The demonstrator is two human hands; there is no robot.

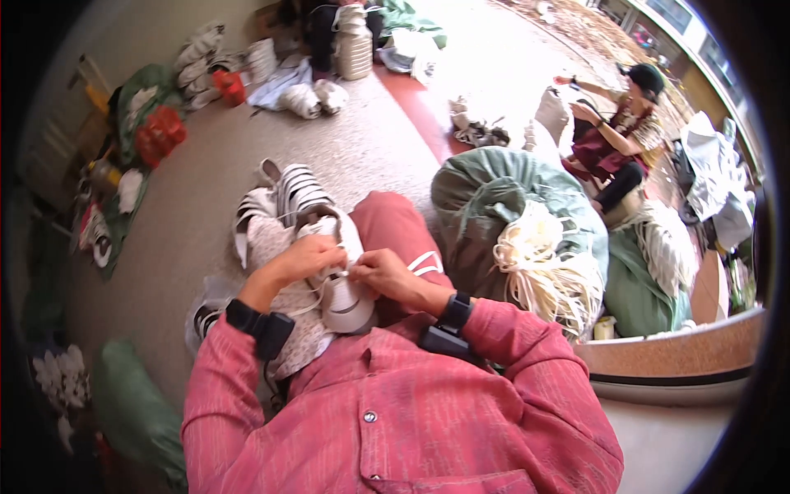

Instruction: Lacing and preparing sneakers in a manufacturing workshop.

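A white shoe (346, 306) rests on my lap with its toe toward me. Above its tongue, my left hand (309, 257) has its fingers pinched together on the white shoelace. Close by on the right, my right hand (383, 273) pinches the lace as well; the fingertips nearly meet and partly hide the eyelets. A loose white lace end (425, 263) sticks out past the right hand over my red trouser leg. Under the shoe lies a speckled cloth (303, 352). Just beyond my hands are black-and-white striped shoes (301, 191).
On the right stands a large green sack (485, 198) with a bundle of cream laces (547, 263) on it. A co-worker (629, 136) sits farther right. Stacked shoes (354, 45) stand at the far side. Red containers (160, 134) and a green bag (136, 403) lie on the left.
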